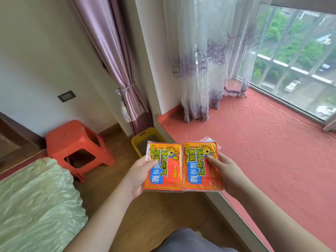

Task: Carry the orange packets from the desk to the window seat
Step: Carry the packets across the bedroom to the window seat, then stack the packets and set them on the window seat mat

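Observation:
I hold two stacks of orange packets side by side, printed with yellow and blue lettering. My left hand grips the left packets by their left edge, thumb on top. My right hand grips the right packets by their right edge; more packets peek out behind the top one. Both stacks hover over the wooden floor just at the near edge of the window seat, a wide ledge covered in red textured cloth under the window. The desk is out of view.
A yellow plastic stool and an orange plastic stool stand on the floor to the left of the seat. A bed with a pale green cover lies at lower left. Sheer curtains hang onto the seat's far left corner.

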